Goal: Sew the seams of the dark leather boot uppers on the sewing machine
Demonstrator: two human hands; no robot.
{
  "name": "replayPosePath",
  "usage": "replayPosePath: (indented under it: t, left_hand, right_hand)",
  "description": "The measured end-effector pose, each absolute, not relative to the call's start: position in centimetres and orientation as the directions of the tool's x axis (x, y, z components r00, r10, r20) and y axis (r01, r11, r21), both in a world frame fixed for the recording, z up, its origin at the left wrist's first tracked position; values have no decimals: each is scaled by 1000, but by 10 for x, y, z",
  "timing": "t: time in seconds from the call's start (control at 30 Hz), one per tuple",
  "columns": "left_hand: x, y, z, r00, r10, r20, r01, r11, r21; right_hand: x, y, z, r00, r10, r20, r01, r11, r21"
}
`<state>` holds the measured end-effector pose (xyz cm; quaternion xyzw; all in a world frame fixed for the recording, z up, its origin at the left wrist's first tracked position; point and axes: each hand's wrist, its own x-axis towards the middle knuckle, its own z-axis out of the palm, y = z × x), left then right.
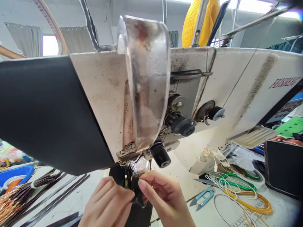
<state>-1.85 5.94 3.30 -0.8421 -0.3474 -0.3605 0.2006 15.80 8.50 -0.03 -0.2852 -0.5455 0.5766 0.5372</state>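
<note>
Narrowly pinching dark piece (138, 189) with left hand (109, 199) and right hand (165, 195). Looks light, soft, perhaps slippery; calls for gentle hold at opposite edges.

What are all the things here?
Sewing machine: one, off-white, centre
Shield: one, clear, machine front
Panel: one, black, machine's left
Cloth-like bundle: one, yellow, behind machine
Curtains: several, grey, background
Tray: one, blue, left edge
Strips: several, dark, table left
Snips: one, blue, right of hands
Scissors: unclear, green-handled, beyond snips
Cord: unclear, white, over scissors
Flat slab: one, black, right
Table: one, white, below
Dark piece: unclear, black, between hands
Left hand: one, bare, bottom centre
Right hand: one, bare, bottom centre
</note>
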Motion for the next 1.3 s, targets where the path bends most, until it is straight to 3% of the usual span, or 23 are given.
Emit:
replayPosePath:
  t: [0.23, 0.4, 0.6, 0.83, 1.1, 1.3]
  left_hand:
    - [-19, 58, 40, 353, 639, 684, 786, -599, 154]
    - [-19, 59, 47, 395, 674, 624, 755, -625, 197]
    - [-22, 60, 45, 392, 637, 664, 752, -638, 168]
    - [-19, 62, 42, 430, 541, 723, 758, -651, 37]
    - [-19, 63, 41, 437, 508, 742, 753, -658, 7]
    - [-18, 64, 41, 442, 497, 747, 745, -667, 2]
  right_hand:
    - [160, 81, -2, -170, 902, 397, -302, 335, -892]
    - [157, 83, 1, -102, 911, 400, -312, 352, -882]
    - [163, 85, 5, -164, 852, 497, -208, 463, -862]
    - [164, 86, 3, -103, 852, 513, -185, 491, -851]
    - [165, 87, 1, -140, 765, 628, -191, 602, -775]
    - [163, 90, 1, -97, 766, 636, -173, 616, -769]
